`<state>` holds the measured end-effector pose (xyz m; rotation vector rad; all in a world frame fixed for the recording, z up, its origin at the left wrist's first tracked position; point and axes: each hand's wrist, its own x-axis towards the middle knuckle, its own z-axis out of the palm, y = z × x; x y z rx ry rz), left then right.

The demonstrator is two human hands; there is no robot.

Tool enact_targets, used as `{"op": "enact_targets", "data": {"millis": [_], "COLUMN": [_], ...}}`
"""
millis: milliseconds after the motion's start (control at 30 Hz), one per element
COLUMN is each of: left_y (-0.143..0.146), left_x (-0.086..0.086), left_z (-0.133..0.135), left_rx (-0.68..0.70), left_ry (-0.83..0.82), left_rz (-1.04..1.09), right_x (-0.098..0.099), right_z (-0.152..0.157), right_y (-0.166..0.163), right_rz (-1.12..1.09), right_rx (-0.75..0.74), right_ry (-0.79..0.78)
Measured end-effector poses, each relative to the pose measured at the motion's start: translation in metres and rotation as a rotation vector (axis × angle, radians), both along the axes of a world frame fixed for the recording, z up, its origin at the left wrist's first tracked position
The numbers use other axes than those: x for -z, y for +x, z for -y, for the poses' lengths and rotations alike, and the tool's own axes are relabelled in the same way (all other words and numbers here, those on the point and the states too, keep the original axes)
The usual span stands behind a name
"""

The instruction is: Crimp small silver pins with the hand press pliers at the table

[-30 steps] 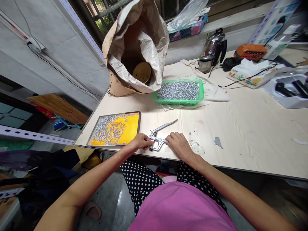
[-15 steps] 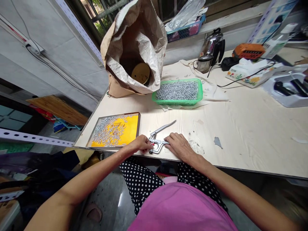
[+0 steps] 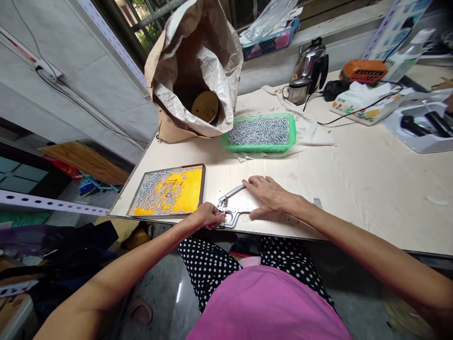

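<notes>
Metal spring-handled pliers [image 3: 233, 211] lie near the table's front edge, jaws to the left and handles spread apart. My left hand [image 3: 209, 216] is closed in a pinch at the jaws, beside a small red part; what is between the fingertips is too small to make out. My right hand [image 3: 269, 194] spans the handles, its fingers at the end of the upper one and its thumb by the lower one. Left of the pliers is a shallow tray [image 3: 203, 189] with a yellow bottom and many small silver metal pins [image 3: 159, 193] scattered in it.
Behind the pliers stands a green plastic basket [image 3: 260, 148] filled with similar pins. A large open sack [image 3: 159, 94] sits at the back left. Farther right are a kettle [image 3: 311, 63], a metal cup [image 3: 298, 92], an orange battery [image 3: 364, 71] and a white tray [image 3: 421, 137].
My right hand has moved from the lower handle to spread across both handles. The upper handle has come lower. My left hand stays at the jaws.
</notes>
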<state>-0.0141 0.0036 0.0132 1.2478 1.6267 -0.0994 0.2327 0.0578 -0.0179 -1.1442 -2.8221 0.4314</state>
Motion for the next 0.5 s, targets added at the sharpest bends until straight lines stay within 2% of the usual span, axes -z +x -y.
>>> {"op": "enact_targets", "data": {"millis": [200,400,500], "left_y": [-0.001,-0.003,-0.003], "left_x": [0.003,0.006,0.003], "left_z": [0.005,0.01,0.017], "left_rx": [-0.044,-0.066,0.008], "left_ry": [0.02,0.055,0.095], "left_rz": [-0.023,-0.025,-0.112], "right_x": [-0.008,-0.012,-0.013], "right_z": [0.0,0.011,0.018], "right_y": [-0.006,-0.005,-0.004], "right_rz": [0.086,0.067,0.045], "right_rx": [-0.023,-0.006,0.001], "right_ry": [0.044,0.063,0.041]}}
